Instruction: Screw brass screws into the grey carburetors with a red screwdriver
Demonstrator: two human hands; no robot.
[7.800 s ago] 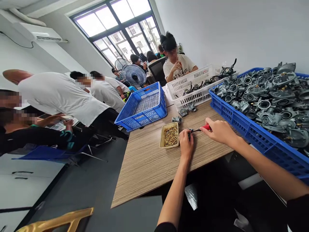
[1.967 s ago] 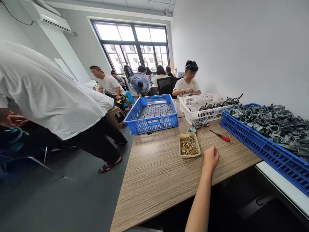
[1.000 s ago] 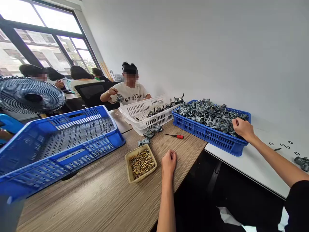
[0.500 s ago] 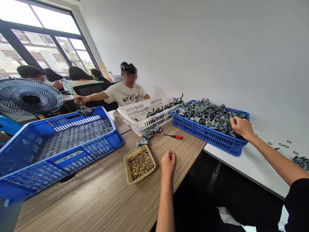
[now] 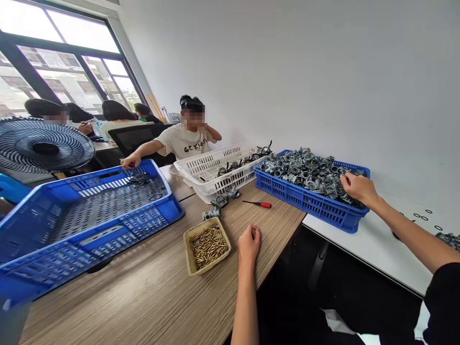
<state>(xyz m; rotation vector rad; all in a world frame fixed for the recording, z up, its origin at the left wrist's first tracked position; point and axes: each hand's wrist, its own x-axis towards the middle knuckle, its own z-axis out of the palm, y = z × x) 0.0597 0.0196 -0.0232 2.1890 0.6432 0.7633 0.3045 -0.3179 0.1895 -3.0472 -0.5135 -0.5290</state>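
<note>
My left hand rests on the wooden table with its fingers curled in; nothing shows in it. Just left of it stands a small yellowish tray of brass-coloured pins or jets. Beyond it lies a screwdriver with a red handle. My right hand is closed at the right end of a blue crate, against a heap of grey metal carburetor-like parts. Its fingertips are hidden, so I cannot make out what it holds.
A white crate with several parts stands behind grey castings. A large blue crate stands left, a co-worker's hand over its far rim. Black rings lie on the white table. A fan stands far left.
The co-worker's hand has moved right and down with a grey part at the large blue crate. That person's other arm has risen to the head. My hands stay nearly still.
</note>
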